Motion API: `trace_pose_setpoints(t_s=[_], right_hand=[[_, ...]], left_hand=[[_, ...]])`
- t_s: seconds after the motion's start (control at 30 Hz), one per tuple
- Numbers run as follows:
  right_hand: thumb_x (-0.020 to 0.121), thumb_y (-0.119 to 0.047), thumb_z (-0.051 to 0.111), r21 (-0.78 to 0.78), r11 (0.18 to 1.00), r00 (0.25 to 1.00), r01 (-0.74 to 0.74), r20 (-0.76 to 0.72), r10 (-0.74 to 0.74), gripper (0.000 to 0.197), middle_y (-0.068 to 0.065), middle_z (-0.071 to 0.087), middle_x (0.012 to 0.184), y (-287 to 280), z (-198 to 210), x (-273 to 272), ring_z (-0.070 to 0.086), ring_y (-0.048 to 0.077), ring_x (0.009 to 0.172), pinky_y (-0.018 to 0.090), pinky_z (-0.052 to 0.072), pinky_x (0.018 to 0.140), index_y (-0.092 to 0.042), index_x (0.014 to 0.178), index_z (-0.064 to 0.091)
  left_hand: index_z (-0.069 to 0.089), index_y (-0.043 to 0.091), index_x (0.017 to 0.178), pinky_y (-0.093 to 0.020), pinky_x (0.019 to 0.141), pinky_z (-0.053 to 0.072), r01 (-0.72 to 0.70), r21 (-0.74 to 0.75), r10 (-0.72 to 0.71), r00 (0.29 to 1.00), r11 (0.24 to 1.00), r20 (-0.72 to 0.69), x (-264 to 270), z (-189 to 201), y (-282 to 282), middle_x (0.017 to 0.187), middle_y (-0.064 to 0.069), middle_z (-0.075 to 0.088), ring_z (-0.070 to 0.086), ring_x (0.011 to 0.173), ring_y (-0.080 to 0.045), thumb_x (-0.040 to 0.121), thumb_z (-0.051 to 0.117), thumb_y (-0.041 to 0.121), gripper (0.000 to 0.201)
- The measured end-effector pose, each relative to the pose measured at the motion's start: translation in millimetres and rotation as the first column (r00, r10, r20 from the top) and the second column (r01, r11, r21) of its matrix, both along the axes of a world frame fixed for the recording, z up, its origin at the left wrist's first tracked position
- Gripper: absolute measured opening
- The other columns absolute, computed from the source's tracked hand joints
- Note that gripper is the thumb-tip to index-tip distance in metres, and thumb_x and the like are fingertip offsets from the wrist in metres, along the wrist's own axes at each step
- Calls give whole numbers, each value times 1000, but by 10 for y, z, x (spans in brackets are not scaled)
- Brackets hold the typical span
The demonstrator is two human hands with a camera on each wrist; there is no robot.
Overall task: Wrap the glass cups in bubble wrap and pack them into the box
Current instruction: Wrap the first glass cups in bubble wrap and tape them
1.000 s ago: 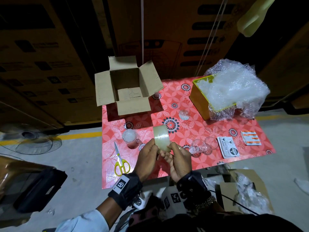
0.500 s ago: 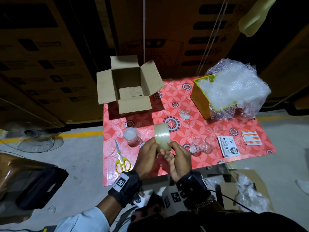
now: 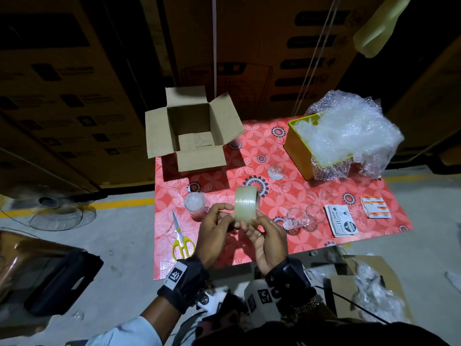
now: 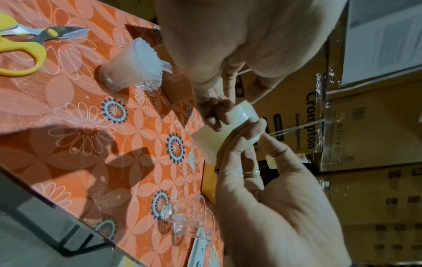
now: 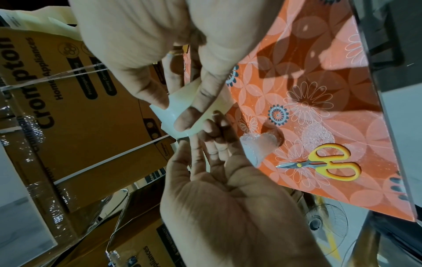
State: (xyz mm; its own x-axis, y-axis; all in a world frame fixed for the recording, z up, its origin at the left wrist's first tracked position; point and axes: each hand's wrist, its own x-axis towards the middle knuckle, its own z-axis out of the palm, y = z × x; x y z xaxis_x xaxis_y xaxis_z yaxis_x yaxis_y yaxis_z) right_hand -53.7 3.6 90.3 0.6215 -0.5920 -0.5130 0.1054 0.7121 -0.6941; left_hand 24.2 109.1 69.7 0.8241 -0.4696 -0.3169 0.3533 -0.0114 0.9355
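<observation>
**Both hands on the tape roll, wrapped cup waiting**

Head view: the left hand [image 3: 215, 231] and right hand [image 3: 268, 239] hold a roll of clear tape [image 3: 245, 204] upright above the near part of the tabletop [image 3: 287, 236], fingers of both curled against its lower edge, apparently hunting for the tape's loose end. One cup in bubble wrap [image 3: 194, 205] stands just left of the hands; two bare glass cups [image 3: 303, 218] lie on their sides to the right, and another small glass [image 3: 274, 172] sits farther back. The box [image 3: 194, 136] is open at the far left corner, with no cup visible inside. Spare bubble wrap [image 3: 349, 133] fills a yellow bin [image 3: 296, 151]. Scissors [image 3: 182, 237] lie near the left edge.

Left wrist view: the left hand's fingertips [image 4: 217, 110] press the roll's outer face while the right hand, palm turned up, supports it from the other side with the thumb [image 4: 274, 148] on its rim. The wrapped cup's covering looks loose and untaped; it could spring open if left long.

Right wrist view: the left thumb [image 5: 196, 108] lies across the tape's face, the right fingers [image 5: 214, 137] reaching beneath. The clear end is hard to find, so a snatched pull may tear a sliver or stick tape to itself, and a swinging elbow could roll the bare cups off the tabletop.
</observation>
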Motion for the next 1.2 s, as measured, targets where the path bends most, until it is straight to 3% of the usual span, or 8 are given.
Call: trace_pose_setpoints(t_s=[0.1, 0.23, 0.37, 0.53, 0.8, 0.97, 1.1, 1.2], right_hand=[[92, 5, 60, -10, 1000, 1000, 10, 21, -10, 13, 26, 72, 88, -12, -76, -6, 70, 25, 67, 25, 59, 63, 11, 99, 69], [92, -1, 68, -68, 998, 1000, -14, 6, 15, 28, 34, 70, 105, -15, -221, -8, 70, 25, 75, 26, 60, 70, 11, 118, 68], [91, -1, 70, -125, 992, 1000, -25, -17, 23, 31, 35, 69, 110, -32, -315, 1, 70, 26, 77, 30, 60, 74, 9, 120, 67], [89, -8, 74, -229, 969, 995, -91, -48, 82, 30, 29, 72, 106, -77, -360, -17, 71, 35, 84, 49, 59, 89, 1, 118, 72], [89, -3, 75, -493, 834, 968, -249, -93, 234, 17, 9, 73, 103, -274, -299, -73, 76, 13, 77, 19, 57, 62, -1, 106, 76], [89, -13, 78, -459, 836, 952, -300, -92, 291, 20, 17, 66, 112, -435, -409, -83, 75, 32, 79, 36, 60, 65, -8, 108, 79], [87, -22, 81, -456, 801, 920, -389, -144, 365, 16, 25, 67, 91, -569, -391, -105, 61, 23, 49, 28, 44, 44, -20, 103, 81], [81, -38, 84, -439, 782, 896, -442, -170, 411, 35, 20, 60, 58, -705, -344, -79, 48, 21, 39, 25, 38, 45, -4, 85, 77]], left_hand=[[66, 10, 97, -59, 94, 56, -79, 31, 80, 996, 996, -26, 4, 0, 8, 81, -14, 71, 73, 84, -37, 91, 73, 22, 15], [73, -1, 81, -53, 94, 59, -82, 81, 84, 996, 993, -20, -24, -5, -1, 80, -18, 75, 73, 79, -28, 96, 73, 18, 24], [76, -6, 85, -49, 93, 58, -60, 94, 74, 986, 994, -150, -27, -36, -26, 88, -26, 76, 74, 88, -42, 95, 74, 21, 29], [70, -19, 89, -28, 64, 62, -108, 84, 128, 949, 991, -287, -19, 26, -99, 82, -29, 74, 74, 66, -26, 95, 70, 4, 24], [70, -8, 82, -24, 52, 56, -123, 236, 207, 904, 964, -374, 94, 102, -239, 67, -15, 69, 66, 55, -18, 90, 64, -7, 10], [69, -3, 74, -20, 46, 42, -201, 285, 294, 895, 937, -334, 59, 112, -398, 56, -9, 60, 50, 44, -12, 85, 66, -6, 11], [66, -4, 70, -20, 44, 35, -291, 331, 380, 891, 898, -247, 18, 107, -500, 57, -11, 54, 42, 46, -13, 80, 67, -7, 10], [64, -1, 66, -23, 48, 35, -304, 366, 361, 928, 880, -95, -1, 78, -510, 60, -11, 50, 39, 52, -17, 79, 70, -5, 15]])
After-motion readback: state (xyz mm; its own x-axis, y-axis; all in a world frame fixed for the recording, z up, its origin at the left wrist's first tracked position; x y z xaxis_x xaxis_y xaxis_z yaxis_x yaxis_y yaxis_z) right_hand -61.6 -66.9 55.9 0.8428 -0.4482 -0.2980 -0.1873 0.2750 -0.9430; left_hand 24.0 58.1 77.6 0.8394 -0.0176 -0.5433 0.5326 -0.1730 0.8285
